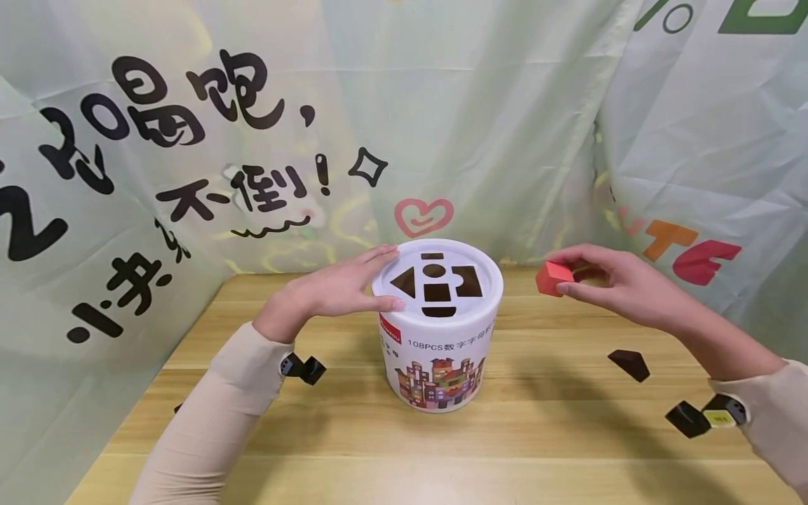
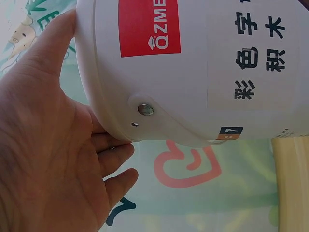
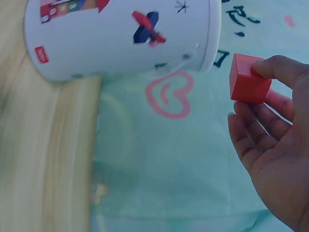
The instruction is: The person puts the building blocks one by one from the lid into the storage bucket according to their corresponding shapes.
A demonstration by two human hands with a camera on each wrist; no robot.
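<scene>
A white toy-block bucket (image 1: 438,372) stands upright on the table, printed with coloured blocks and lettering. Its white lid (image 1: 413,261) has several cut-outs: square, round, triangular and others. My left hand (image 1: 331,287) rests against the left part of the lid's rim, thumb at the near side and fingers spread toward the back. Right of the bucket, my right hand (image 1: 606,280) pinches a red cube (image 1: 553,278) between thumb and fingers, above the table and apart from the lid. In the right wrist view the red cube (image 3: 249,79) shows plainly, with the other fingers loosely bent below it.
A dark, angular piece (image 1: 629,365) shows over the table at the right, below my right forearm. The wooden table (image 1: 404,456) ends at a printed cloth backdrop (image 1: 505,140). Small black cameras (image 1: 301,367) sit at both wrists. A handle rivet (image 2: 146,109) shows on the bucket's side.
</scene>
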